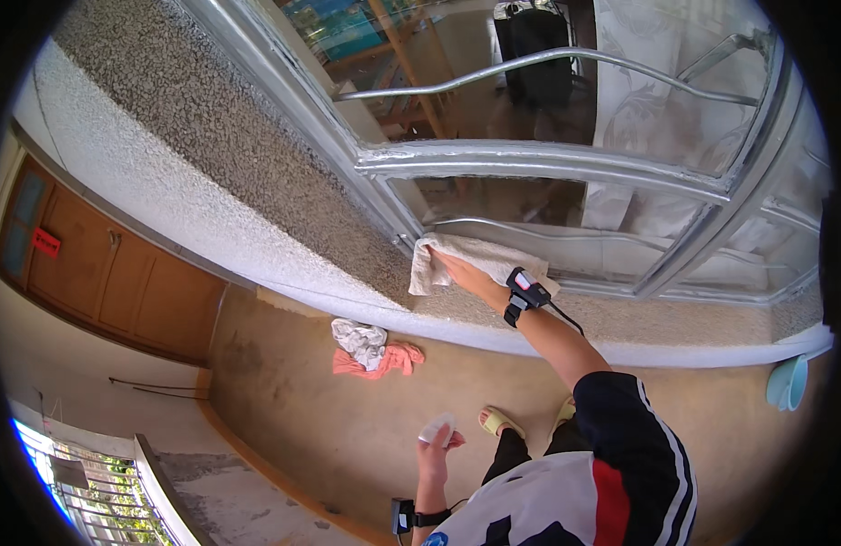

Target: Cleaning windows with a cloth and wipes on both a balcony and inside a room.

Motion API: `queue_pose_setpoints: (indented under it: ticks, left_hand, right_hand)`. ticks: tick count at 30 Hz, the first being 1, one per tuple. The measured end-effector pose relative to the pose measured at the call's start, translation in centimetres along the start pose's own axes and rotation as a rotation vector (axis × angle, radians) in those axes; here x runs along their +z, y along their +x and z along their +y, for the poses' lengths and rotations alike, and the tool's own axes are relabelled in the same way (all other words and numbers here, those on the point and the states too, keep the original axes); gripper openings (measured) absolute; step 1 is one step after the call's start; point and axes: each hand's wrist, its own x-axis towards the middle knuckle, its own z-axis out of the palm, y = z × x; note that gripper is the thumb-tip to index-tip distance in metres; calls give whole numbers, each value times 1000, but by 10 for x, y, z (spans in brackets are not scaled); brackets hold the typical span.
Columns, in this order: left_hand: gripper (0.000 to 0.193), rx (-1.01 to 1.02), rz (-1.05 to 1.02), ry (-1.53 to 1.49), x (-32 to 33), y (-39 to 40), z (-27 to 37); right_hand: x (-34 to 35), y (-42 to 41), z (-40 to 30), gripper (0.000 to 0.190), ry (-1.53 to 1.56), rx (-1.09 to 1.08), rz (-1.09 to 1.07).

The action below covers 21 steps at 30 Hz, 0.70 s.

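My right hand holds a white towel against the lower left corner of the metal-framed window. The fingertips are partly tucked under a fold of the towel, and its far end trails along the bottom of the frame. Lower in the view, my left hand is in front of my body, away from the window. Its fingers are around a small whitish, partly see-through object; I cannot tell exactly what it is.
Crumpled white cloth and coral cloth lie on the floor beside the pebbled sill. A light blue plastic bucket is at the right. Curved metal bars cross the window. A brown wooden door is on the left.
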Motion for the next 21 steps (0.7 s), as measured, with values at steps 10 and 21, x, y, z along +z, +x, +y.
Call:
queue_pose_setpoints:
  ticks: [10,21]
  left_hand:
    - [18,10,-35,59,7,7,-4]
    - [18,0,-104,60,27,18,2]
  right_hand:
    - [-90,-104,36,42,61,204,-94]
    - [-253,-104,56,31,-337,341,-9]
